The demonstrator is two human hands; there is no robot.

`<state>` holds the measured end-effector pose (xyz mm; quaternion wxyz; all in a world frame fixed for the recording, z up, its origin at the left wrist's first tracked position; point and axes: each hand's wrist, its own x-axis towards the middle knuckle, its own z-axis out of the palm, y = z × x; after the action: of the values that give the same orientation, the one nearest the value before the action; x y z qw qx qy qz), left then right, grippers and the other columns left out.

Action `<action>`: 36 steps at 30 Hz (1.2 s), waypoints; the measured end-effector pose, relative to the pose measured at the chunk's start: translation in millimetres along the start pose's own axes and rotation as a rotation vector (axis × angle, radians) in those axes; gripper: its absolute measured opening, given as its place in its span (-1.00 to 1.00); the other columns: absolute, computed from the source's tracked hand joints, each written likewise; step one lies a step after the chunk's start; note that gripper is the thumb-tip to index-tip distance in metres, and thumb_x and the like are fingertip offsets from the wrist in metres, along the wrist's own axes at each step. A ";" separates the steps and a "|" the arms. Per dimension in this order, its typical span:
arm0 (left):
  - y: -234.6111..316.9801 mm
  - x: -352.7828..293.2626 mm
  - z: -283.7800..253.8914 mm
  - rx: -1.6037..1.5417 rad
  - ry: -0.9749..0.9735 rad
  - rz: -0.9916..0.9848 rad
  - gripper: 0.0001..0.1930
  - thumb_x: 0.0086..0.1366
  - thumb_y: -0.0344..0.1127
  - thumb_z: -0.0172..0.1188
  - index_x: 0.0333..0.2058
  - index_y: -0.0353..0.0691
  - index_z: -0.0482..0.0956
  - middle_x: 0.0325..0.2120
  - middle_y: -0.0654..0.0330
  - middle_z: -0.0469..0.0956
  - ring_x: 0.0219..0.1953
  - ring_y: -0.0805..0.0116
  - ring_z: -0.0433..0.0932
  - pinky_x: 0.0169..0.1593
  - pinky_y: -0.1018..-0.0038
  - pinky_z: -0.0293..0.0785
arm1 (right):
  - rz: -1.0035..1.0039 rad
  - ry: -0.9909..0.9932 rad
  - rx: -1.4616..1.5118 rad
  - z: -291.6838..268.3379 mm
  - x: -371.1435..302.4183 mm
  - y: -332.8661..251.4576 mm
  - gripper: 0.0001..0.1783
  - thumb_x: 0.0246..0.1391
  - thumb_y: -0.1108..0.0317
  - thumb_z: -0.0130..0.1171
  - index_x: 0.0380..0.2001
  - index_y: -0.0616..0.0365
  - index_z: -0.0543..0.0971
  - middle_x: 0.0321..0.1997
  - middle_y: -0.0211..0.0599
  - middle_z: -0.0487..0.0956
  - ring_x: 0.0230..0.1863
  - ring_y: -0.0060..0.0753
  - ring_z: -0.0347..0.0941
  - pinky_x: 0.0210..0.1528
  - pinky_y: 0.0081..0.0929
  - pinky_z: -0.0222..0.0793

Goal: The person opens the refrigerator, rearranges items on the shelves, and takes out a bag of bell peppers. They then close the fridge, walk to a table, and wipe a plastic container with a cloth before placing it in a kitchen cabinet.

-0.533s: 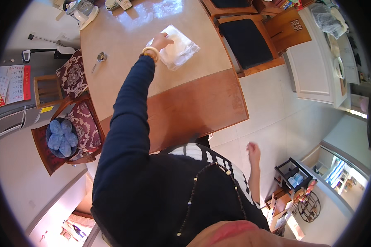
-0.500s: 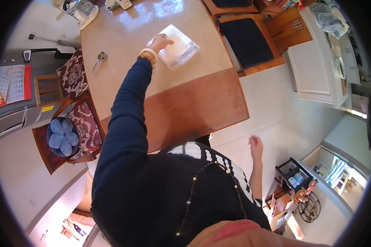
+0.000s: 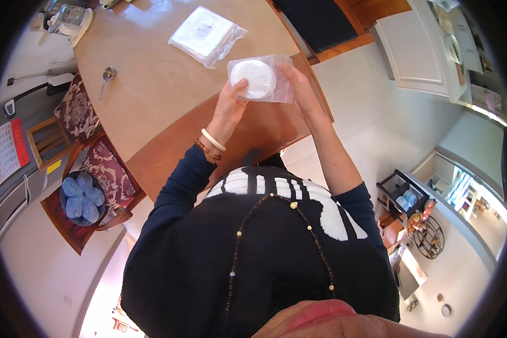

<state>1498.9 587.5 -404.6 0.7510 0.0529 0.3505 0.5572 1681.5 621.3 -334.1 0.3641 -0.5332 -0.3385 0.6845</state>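
Observation:
Over the table's near edge, a clear plastic bag of round white discs (image 3: 252, 78), perhaps filter papers, is held up between my hands. My left hand (image 3: 230, 106) grips its left side, the thumb lying on the front and the other fingers behind. At the bag's right end my right hand (image 3: 298, 84) pinches the loose plastic. A clear packet of square white sheets (image 3: 201, 32) lies flat on the table just beyond the bag, touched by neither hand.
The table (image 3: 152, 84) has a tan top and a reddish-brown wooden near part. A small metal scoop (image 3: 109, 73) lies at its left, and a glass jug appliance (image 3: 67, 21) stands at the far left. Chairs (image 3: 115, 174) line the left side; a dark-cushioned chair (image 3: 315, 25) is far right.
My left hand has lifted the bag of discs off the square packet and drawn it toward me. My right hand has come up from my side to grip its right end.

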 end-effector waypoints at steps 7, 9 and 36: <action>-12.5 -23.4 -1.4 -0.061 -0.225 -0.209 -0.51 0.26 -0.34 0.30 0.14 -0.29 0.41 0.02 0.18 0.55 0.05 0.36 0.53 0.09 0.38 0.49 | -0.384 0.037 -0.421 -24.0 -16.8 19.3 -0.64 0.04 0.34 0.35 -0.11 0.25 0.58 -0.31 -0.30 0.65 -0.28 -0.55 0.55 -0.22 -0.58 0.47; -14.3 -26.9 -3.0 0.223 -0.235 -0.154 -0.56 0.25 -0.34 0.32 0.08 -0.32 0.48 -0.05 0.19 0.59 -0.03 0.39 0.57 0.03 0.41 0.51 | -0.336 0.084 -0.404 -40.9 -22.3 30.2 -0.69 0.07 0.37 0.31 -0.12 0.27 0.58 -0.32 -0.31 0.65 -0.33 -0.54 0.55 -0.26 -0.58 0.47; -58.4 -73.6 27.1 0.602 -0.245 0.002 -0.74 0.27 -0.39 0.27 -0.10 -0.39 0.62 -0.24 0.18 0.67 -0.26 0.45 0.64 -0.18 0.51 0.56 | -0.364 0.678 -0.006 -166.5 -82.7 83.9 -0.72 0.19 0.35 0.15 -0.03 0.14 0.54 -0.23 -0.38 0.57 -0.30 -0.53 0.48 -0.35 -0.54 0.42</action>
<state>1551.6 509.9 -377.4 0.7375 0.3397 0.4067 0.4187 1846.3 520.4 -399.3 0.5692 -0.6616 -0.2902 0.3925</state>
